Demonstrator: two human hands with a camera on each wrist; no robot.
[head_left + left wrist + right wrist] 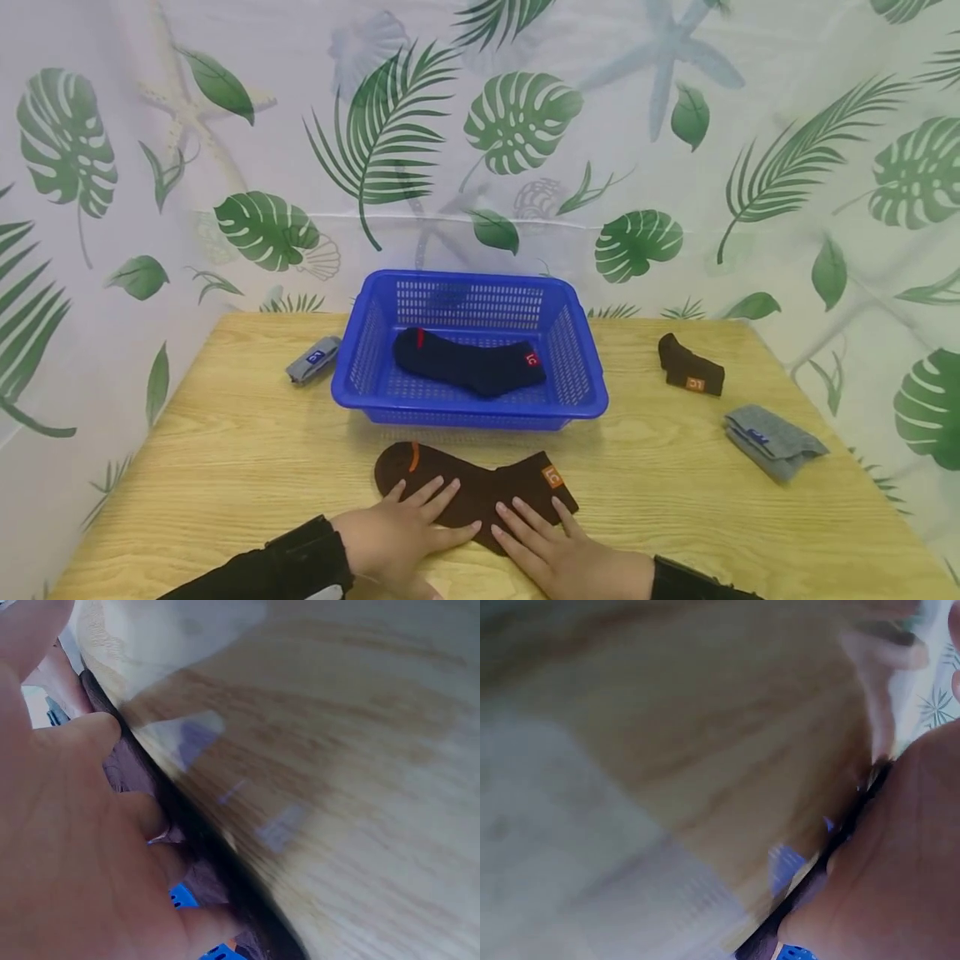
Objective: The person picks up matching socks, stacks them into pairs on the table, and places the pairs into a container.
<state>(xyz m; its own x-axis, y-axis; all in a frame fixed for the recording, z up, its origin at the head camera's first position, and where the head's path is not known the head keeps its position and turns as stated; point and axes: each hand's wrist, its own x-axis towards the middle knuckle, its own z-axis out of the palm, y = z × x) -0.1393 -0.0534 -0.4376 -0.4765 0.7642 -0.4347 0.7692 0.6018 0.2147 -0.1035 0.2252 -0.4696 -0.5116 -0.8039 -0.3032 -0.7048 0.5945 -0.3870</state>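
Observation:
A dark brown sock (480, 479) with an orange stripe and an orange LC label lies flat on the table in front of the basket. My left hand (397, 533) rests on its toe half with spread fingers. On the half toward the label lies my right hand (558, 554), fingers straight and pointing forward. In the left wrist view the fingers (150, 814) reach over the edge of the brown sock (202, 825). The right wrist view has the sock's dark edge (761, 937) beneath the right hand (900, 862).
Behind the sock stands a blue perforated basket (465, 412) holding a navy sock (465, 367) with a red label. Left of it is a folded grey sock (313, 360). To the right lie a folded brown sock (690, 367) and a folded grey sock (774, 442). Leaf-patterned cloth (480, 108) surrounds the table.

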